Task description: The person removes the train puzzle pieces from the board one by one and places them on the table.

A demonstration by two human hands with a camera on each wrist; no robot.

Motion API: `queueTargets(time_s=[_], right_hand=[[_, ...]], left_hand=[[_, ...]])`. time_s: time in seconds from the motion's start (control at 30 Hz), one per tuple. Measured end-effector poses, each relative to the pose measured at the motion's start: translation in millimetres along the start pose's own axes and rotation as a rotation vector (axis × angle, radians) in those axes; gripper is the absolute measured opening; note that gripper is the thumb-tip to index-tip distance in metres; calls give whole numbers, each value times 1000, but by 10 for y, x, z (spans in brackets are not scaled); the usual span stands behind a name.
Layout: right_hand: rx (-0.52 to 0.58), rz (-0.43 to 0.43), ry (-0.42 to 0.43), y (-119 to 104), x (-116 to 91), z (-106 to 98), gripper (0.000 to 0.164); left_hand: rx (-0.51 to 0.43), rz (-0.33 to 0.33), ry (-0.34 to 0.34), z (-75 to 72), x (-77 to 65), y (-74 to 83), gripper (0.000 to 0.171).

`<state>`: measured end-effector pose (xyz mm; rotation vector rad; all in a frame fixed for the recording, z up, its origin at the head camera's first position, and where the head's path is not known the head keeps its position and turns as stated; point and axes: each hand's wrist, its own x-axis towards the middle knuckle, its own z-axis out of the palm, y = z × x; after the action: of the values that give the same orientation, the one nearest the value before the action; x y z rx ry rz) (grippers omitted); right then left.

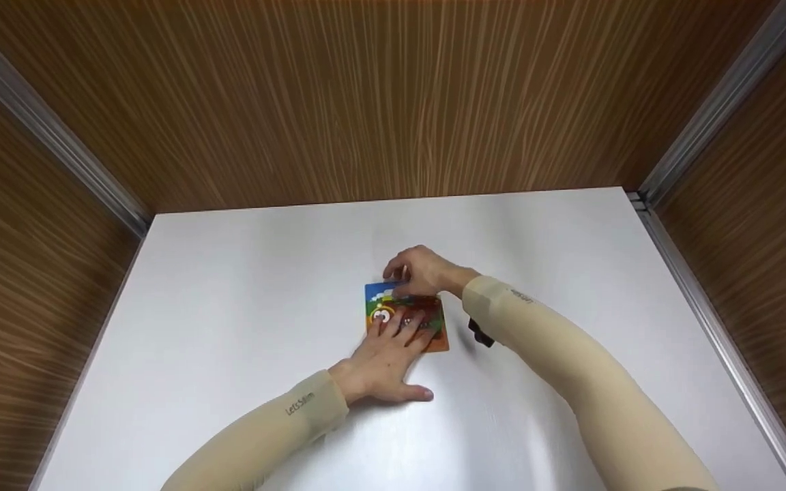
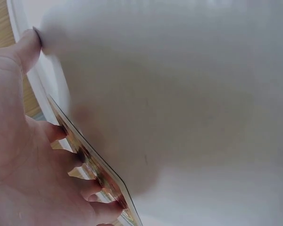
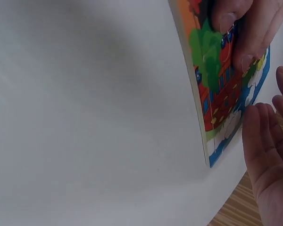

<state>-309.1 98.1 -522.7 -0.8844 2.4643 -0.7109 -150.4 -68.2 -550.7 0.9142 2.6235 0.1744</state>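
Note:
A small, colourful picture puzzle [image 1: 379, 295] lies on the white table, showing a cartoon face with big round eyes. In the right wrist view, the puzzle [image 3: 221, 94] shows red, green and blue pieces with thin seams and a pale edge. My left hand [image 1: 386, 365] rests on its near half, fingers spread and straight, thumb out to the side over the table. At the far edge is my right hand [image 1: 424, 271], its fingers loosely bent at the blue border and its thumb over the picture. In the right wrist view those fingertips [image 3: 253, 115] are right at the edge.
The white table [image 1: 243, 307] spreads around the puzzle. Brown wood-grain panels [image 1: 393, 102] stand behind it and at both sides, with metal rails [image 1: 707, 300] at the corners. A dark device [image 1: 480, 334] shows beneath the right wrist.

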Motion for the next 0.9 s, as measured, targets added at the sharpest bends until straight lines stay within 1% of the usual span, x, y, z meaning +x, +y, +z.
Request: queueTargets(time_s=[0.2,0.43,0.57,0.77,0.9], right_hand=[[11,-2,-3,43,47,95,36],[-40,-17,59,25,82,163,33],[-42,17,77,-16,86,191,30],[-66,102,67,-96,83,204,31],[-57,138,62,-108,86,205,32]], left_hand=[[3,11,-3,10,11,8,113],[-2,9,-5,-1,-3,-2,113],[1,10,-2,-11,-6,-4,113],[12,14,6,-10,-4,-3,114],[10,21,15,-4,6,-8,114]])
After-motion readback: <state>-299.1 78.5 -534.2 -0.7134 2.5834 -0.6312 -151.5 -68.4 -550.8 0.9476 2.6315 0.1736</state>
